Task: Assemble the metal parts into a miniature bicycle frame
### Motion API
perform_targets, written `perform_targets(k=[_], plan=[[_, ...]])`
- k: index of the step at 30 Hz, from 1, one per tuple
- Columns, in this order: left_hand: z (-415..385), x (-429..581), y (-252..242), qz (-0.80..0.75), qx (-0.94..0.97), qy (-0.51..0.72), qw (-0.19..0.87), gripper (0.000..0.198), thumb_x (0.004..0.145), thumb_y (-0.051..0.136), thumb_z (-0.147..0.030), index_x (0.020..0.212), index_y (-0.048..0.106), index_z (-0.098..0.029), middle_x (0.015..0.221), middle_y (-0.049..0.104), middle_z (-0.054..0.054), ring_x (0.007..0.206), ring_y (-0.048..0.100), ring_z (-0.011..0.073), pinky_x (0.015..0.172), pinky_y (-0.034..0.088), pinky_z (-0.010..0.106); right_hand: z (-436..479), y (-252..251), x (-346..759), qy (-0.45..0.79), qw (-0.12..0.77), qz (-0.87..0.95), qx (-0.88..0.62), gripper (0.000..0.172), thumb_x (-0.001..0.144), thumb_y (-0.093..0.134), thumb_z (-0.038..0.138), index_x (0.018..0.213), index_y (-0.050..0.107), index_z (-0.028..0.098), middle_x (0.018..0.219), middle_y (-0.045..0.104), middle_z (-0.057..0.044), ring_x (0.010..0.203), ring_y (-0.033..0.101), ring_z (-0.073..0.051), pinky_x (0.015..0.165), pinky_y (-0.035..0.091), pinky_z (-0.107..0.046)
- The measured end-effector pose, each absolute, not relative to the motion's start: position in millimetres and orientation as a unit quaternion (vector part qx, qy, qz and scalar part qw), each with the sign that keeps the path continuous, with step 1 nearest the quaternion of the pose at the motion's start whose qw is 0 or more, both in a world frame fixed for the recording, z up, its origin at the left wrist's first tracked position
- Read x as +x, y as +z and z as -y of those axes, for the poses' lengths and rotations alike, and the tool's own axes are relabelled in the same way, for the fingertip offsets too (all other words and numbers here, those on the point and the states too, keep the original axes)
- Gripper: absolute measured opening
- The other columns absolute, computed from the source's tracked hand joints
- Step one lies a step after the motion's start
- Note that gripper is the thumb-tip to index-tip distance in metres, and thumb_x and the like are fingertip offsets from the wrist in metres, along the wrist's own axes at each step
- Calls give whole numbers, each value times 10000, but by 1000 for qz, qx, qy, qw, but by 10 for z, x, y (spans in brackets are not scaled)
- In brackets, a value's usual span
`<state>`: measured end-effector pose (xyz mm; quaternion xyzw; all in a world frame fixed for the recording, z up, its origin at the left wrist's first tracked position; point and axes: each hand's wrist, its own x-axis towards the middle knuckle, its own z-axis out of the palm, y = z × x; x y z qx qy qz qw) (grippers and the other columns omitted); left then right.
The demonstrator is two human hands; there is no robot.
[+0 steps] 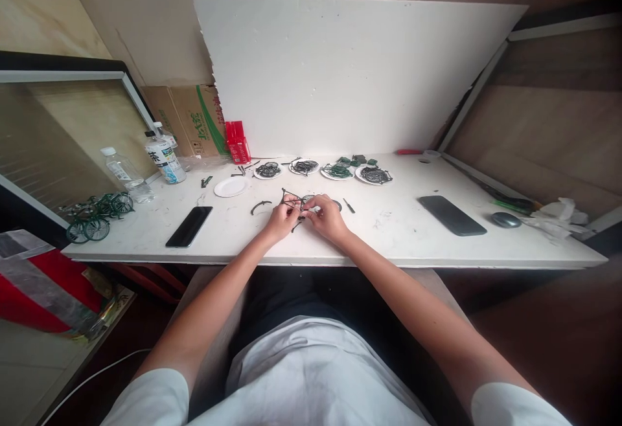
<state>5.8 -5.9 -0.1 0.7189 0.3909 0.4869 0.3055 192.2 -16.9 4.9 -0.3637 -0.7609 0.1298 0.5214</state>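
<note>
Head view: the left hand (284,220) is closed in a pinch on a thin, dark green miniature bicycle frame (291,195), held just above the near middle of a long white table (233,228). The right hand (325,217) meets it from the other side, its fingers bent and tips against the same piece; whether they grip it I cannot tell, since the knuckles hide the contact. Part of a dark spoked wheel (307,199) shows behind the fingers. Just beside the left hand lies a slim black curved strip (261,204), and to the right of the right hand a short dark pointed stick (348,205). Beyond stand four round white plates (324,174) in a row, heaped with dark and green parts (374,175), with another round white plate (230,186) to their left. Farther out are a flat black phone (189,226) on the left, a dark grey rounded slab (451,215) and a shiny grey mouse (506,219) on the right, and, at the far left, green wire-like miniature bicycles (97,212) near clear plastic bottles (127,177).
</note>
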Motion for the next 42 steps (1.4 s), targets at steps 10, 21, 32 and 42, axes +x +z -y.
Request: perform_targets(k=[10, 21, 32, 42], plan=[[37, 88, 2, -424, 688, 507, 299, 237, 942, 635, -382, 829, 642, -174, 1060, 744, 135, 948, 720, 231, 794, 544, 304, 190, 15, 1852, 139, 504, 753, -400, 109, 960, 644, 205, 1059, 661, 246, 1041, 734, -62, 1014, 655, -265, 901, 510, -412], [18, 75, 0, -431, 690, 517, 268, 152, 956, 591, -297, 928, 656, -163, 1107, 737, 136, 849, 712, 202, 731, 521, 290, 186, 8, 1852, 133, 495, 755, -409, 214, 945, 621, 173, 1142, 662, 245, 1098, 741, -74, 1060, 648, -273, 912, 532, -422], [39, 61, 71, -479, 655, 533, 241, 160, 960, 573, -298, 928, 654, -163, 989, 770, 123, 741, 696, 191, 674, 500, 297, 140, -14, 1893, 97, 495, 731, -459, 501, 825, 434, -52, 1180, 661, 219, 1207, 746, -86, 1182, 598, -305, 1068, 487, -483], [-12, 37, 53, -458, 621, 590, 238, 131, 925, 618, -302, 1004, 586, -203, 846, 724, 62, 718, 664, 188, 684, 492, 292, 110, -63, 1897, 102, 464, 749, -462, 565, 747, 411, -77, 1132, 710, 209, 1206, 748, -79, 1257, 556, -301, 1104, 483, -478]])
